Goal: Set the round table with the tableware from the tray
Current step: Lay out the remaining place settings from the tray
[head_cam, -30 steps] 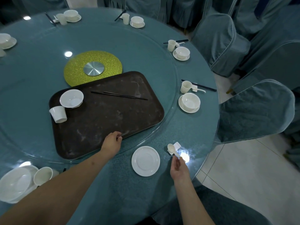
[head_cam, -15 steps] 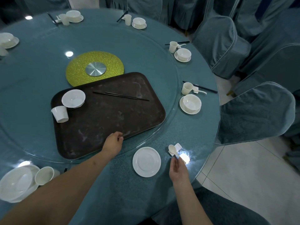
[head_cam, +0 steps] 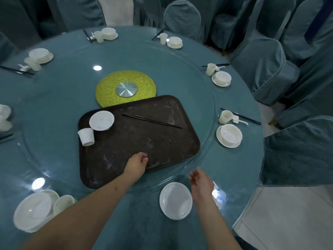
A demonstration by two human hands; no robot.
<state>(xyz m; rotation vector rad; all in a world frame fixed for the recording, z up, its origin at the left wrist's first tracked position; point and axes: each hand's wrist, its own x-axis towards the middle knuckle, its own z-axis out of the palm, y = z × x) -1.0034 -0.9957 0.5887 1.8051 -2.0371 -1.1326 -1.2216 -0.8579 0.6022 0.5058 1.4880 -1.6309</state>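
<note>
Settings around the round teal-clothed table (head_cam: 180, 69) look mostly done: at the right edge, a white bowl on a saucer (head_cam: 229, 135) with a white cup (head_cam: 225, 117), spoon and black chopsticks beside it, and like groups farther round the rim (those at the left edge are partly cut off, so I cannot check them).

Nearest place is only begun. A round white saucer (head_cam: 175, 200) lies on the cloth near the table edge; just right of it something white shows behind the right wrist, under glare, too hidden to name.

The dark brown rectangular tray (head_cam: 144, 141) sits on the glass turntable and holds one white bowl (head_cam: 101, 120), one white cup on its side (head_cam: 86, 136) touching that bowl, and a pair of black chopsticks (head_cam: 152, 121).

Left hand (head_cam: 137, 164) rests at the tray's near edge, fingers loosely curled; whether it grips the rim, I cannot tell. Right hand (head_cam: 201, 181) hovers above the cloth beside the saucer, fingers relaxed and apart, holding nothing.

Judgement: one setting's worth of pieces left, bowl, cup and chopsticks, likely for this near place.
</note>
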